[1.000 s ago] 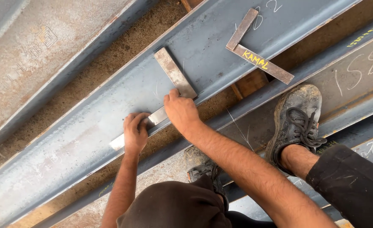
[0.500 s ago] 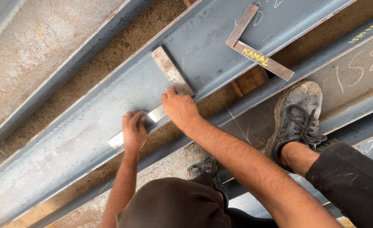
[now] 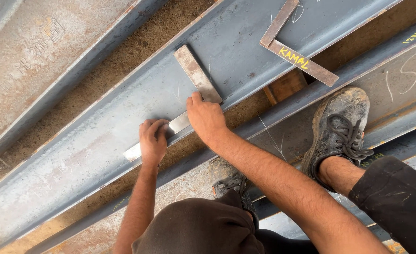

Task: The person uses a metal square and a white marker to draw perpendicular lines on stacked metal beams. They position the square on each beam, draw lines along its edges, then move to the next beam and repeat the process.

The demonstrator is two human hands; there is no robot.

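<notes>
The left hand (image 3: 152, 141) presses flat on the shiny arm of a metal square (image 3: 189, 101), fingers curled on it, not wrapped round; the square lies on the big grey steel beam (image 3: 76, 155). Just to the right, the right hand (image 3: 207, 117) pushes down on the corner where the rusty arm starts. Thin scratch lines already show on the beam near the square; any more marking looks left to do. Both hands sit almost where they were; only the view shifted a bit. Further right lies a second square (image 3: 297, 59), then a dirty shoe (image 3: 342, 124).
</notes>
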